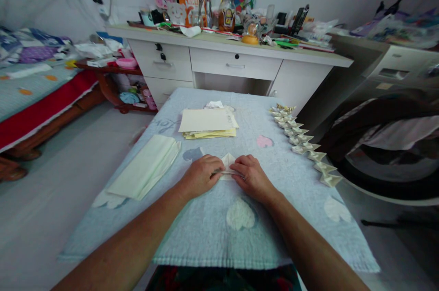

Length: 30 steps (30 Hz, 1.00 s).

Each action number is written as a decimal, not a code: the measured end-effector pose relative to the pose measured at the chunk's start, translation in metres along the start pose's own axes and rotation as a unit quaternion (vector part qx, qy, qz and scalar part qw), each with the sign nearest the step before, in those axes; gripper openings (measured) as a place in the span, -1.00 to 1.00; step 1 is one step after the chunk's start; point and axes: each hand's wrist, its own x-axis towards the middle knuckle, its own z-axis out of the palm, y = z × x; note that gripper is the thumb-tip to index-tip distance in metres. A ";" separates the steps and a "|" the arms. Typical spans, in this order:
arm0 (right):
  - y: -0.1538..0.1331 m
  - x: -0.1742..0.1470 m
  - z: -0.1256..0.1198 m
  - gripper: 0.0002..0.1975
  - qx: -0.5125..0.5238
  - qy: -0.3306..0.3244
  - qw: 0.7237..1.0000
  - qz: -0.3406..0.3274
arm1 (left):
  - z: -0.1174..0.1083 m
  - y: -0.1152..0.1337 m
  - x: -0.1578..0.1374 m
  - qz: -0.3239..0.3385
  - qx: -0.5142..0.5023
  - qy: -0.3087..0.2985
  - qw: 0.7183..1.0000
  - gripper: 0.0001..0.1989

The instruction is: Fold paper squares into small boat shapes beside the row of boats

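Observation:
Both hands grip one small piece of folded cream paper [227,163] low over the cloth-covered table. Its pointed top shows between them and a flat strip runs along its lower part. My left hand [205,173] is closed on the left end, thumb and fingers pinching the edge. On the right end, my right hand [252,174] is closed in the same way. Fingers cover both ends of the paper. Beyond the hands lies a stack of cream and yellow paper sheets [207,121]. To the left rests a long folded pale sheet [146,167].
A row of folded paper boats [302,140] runs along the table's right side. The blue cloth [192,236] has heart patterns. Behind stands a white desk [236,64] crowded with jars and packets. A washing machine [384,71] is at right, a bed [37,85] at left.

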 end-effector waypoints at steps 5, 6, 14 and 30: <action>0.000 0.002 0.004 -0.82 -0.002 0.005 1.000 -0.004 | 0.006 0.001 0.002 0.001 0.024 -0.001 1.000 -0.84; 0.001 0.002 0.005 -0.81 0.000 0.007 1.000 -0.003 | 0.007 0.001 0.003 -0.001 0.026 0.001 1.000 -0.85; 0.005 0.005 0.005 -0.82 0.049 0.004 0.999 0.023 | 0.008 0.001 0.005 -0.040 0.000 0.013 0.999 -0.84; 0.001 0.004 0.001 -0.83 0.003 0.008 0.992 0.126 | 0.005 -0.003 0.005 -0.109 0.031 0.004 0.994 -0.83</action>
